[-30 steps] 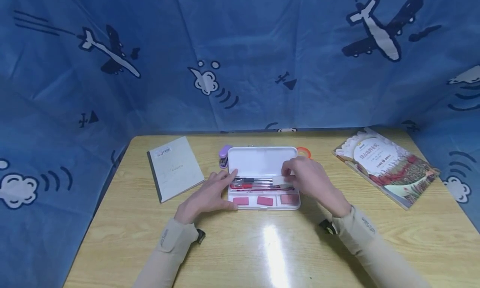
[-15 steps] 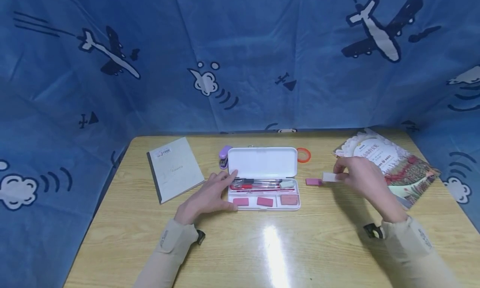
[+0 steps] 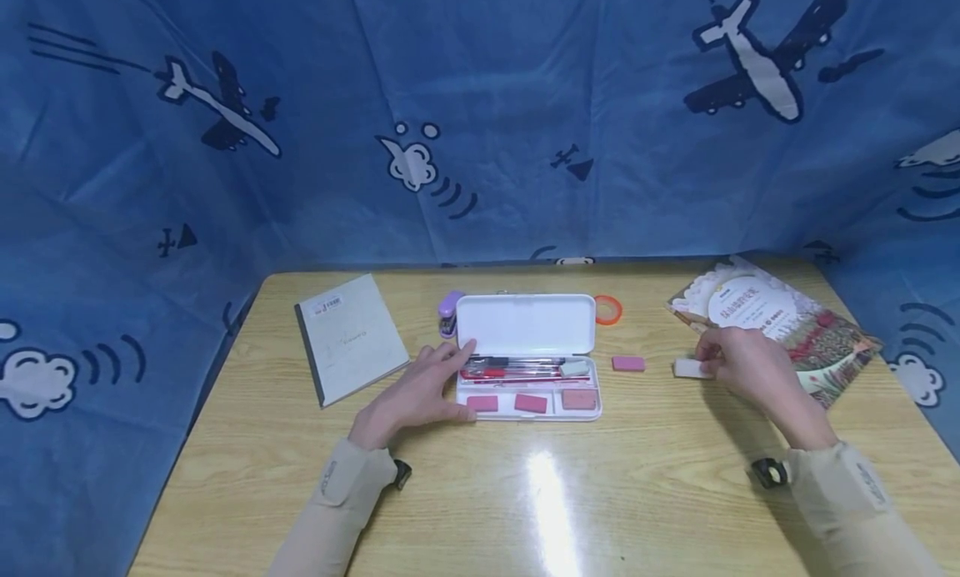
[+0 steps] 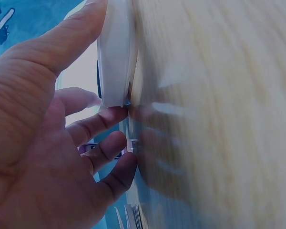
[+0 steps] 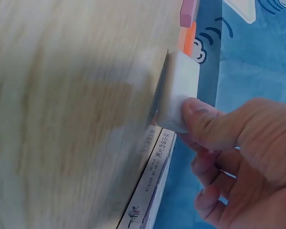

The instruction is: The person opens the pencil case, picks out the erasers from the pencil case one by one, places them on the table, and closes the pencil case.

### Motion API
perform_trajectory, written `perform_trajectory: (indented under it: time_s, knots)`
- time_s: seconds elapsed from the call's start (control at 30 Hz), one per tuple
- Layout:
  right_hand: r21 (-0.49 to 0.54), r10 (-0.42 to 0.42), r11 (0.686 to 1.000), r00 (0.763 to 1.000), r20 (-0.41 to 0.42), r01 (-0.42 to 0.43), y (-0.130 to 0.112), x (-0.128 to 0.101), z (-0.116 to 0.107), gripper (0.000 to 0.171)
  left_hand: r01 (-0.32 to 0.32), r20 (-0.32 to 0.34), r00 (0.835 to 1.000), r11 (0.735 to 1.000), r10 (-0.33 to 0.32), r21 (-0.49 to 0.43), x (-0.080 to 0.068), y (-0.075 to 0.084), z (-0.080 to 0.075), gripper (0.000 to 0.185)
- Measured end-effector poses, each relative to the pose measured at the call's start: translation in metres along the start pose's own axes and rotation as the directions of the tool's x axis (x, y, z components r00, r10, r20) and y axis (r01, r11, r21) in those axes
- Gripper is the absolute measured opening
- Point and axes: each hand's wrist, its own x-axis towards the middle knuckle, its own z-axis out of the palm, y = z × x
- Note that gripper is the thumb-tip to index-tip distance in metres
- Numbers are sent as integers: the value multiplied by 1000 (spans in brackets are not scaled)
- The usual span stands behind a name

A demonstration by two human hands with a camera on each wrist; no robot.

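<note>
A white pencil case (image 3: 525,323) lies open in the middle of the table, with pens and three pink erasers in its tray. My left hand (image 3: 420,389) rests with straight fingers against its left end (image 4: 115,57). My right hand (image 3: 738,364) pinches a white eraser (image 3: 688,368) that touches the tabletop, right of the case; the right wrist view shows the thumb on that eraser (image 5: 178,95). A pink eraser (image 3: 627,363) lies loose between the case and the white one.
A grey notebook (image 3: 348,337) lies at the left. A colourful book (image 3: 772,331) sits at the right, just behind my right hand. A purple stapler (image 3: 448,310) and an orange tape ring (image 3: 609,308) flank the case's lid. Blue cloth walls surround the table.
My right hand lifted the white eraser from the case, carried it right and lowered it onto the table. A pink eraser now lies beside the case. The left hand stayed still.
</note>
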Motion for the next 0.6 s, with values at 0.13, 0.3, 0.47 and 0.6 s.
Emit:
perform_trajectory:
  time_s: [0.13, 0.3, 0.47, 0.6]
  knots:
    - [-12, 1, 1000, 1000, 0, -1, 1, 2, 3, 15, -4, 0, 1000, 1000, 4, 3, 0, 0, 0, 109]
    - [-8, 4, 1000, 1000, 5, -4, 1, 4, 5, 11, 3, 2, 1000, 1000, -3, 6, 0, 0, -1, 109]
    - [1, -16, 1000, 1000, 3, 16, -2, 5, 7, 8, 7, 5, 1000, 1000, -7, -2, -1, 1, -2, 108]
    - [3, -20, 1000, 1000, 6, 20, -3, 6, 8, 9, 2, 7, 1000, 1000, -2, 4, 0, 0, -1, 108]
